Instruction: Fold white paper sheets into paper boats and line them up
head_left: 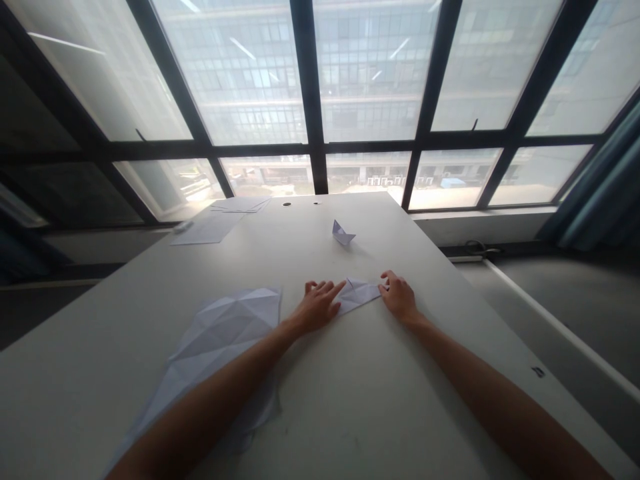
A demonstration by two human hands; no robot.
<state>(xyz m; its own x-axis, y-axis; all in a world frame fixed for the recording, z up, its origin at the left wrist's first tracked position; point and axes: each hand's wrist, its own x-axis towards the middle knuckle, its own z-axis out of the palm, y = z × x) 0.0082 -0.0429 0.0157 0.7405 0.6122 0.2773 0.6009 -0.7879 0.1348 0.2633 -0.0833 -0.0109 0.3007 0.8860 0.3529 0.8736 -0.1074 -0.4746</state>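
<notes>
A small folded white paper (pixel 361 292) lies flat on the white table (pixel 380 400) between my hands. My left hand (pixel 317 307) rests on its left edge, fingers stretched out and pressing down. My right hand (pixel 399 295) sits at the paper's right corner, fingertips curled onto it. A finished paper boat (pixel 343 233) stands farther back, beyond both hands.
A large creased sheet (pixel 225 333) lies under my left forearm. Flat sheets (pixel 220 220) sit at the far left corner of the table, with two round holes (pixel 301 203) near the back edge. A wall of windows (pixel 320 100) rises behind.
</notes>
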